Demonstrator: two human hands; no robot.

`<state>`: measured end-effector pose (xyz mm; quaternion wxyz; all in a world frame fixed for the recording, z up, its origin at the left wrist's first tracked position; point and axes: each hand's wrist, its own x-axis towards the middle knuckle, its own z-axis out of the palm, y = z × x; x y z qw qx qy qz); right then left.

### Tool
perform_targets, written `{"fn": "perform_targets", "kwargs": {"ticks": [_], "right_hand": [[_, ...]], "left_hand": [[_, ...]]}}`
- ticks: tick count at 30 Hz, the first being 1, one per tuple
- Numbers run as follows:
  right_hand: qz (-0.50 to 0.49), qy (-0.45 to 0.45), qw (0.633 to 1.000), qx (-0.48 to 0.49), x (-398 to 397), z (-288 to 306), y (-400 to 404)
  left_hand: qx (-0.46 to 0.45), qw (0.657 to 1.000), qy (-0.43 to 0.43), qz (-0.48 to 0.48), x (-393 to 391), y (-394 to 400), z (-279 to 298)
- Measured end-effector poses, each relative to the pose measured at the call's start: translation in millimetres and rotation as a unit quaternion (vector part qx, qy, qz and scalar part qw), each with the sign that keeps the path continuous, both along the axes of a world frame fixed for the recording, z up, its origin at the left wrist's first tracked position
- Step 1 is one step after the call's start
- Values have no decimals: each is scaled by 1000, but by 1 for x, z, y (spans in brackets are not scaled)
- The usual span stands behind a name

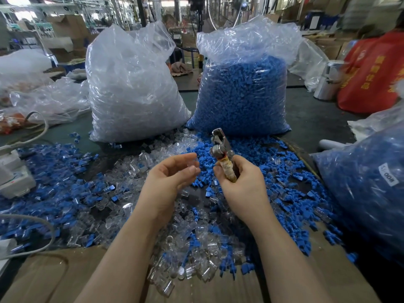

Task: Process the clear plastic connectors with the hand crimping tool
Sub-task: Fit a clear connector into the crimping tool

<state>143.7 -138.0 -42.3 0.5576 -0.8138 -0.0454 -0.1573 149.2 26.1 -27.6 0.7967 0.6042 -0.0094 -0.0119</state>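
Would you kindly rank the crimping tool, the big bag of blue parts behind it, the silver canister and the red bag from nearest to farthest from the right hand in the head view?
From the right hand:
1. Crimping tool, gripped in that hand.
2. Bag of blue parts, straight behind the tool.
3. Silver canister, far right on the table.
4. Red bag, just beyond the canister at the right edge.

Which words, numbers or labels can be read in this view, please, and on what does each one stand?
"800", seen upside down, on the white sticker of the bag of blue parts at the right; a second handwritten line beside it is not legible.
Yellow characters on the red fabric at the far right: too blurred to read.
Nothing else in view carries readable text.
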Motion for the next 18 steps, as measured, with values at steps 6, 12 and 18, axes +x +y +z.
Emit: {"fn": "perform_targets", "kwargs": {"ticks": [6, 12, 18], "right_hand": [[10, -12, 1000, -4, -2, 1, 3], [9, -20, 1000, -6, -2, 1, 4], [4, -25, 999, -23, -2, 1, 4]], "left_hand": [[-94, 994, 44, -40, -1, -2, 6], [-86, 992, 73, -59, -1, 0, 4], [-90, 992, 64, -58, -3, 1, 5]]}}
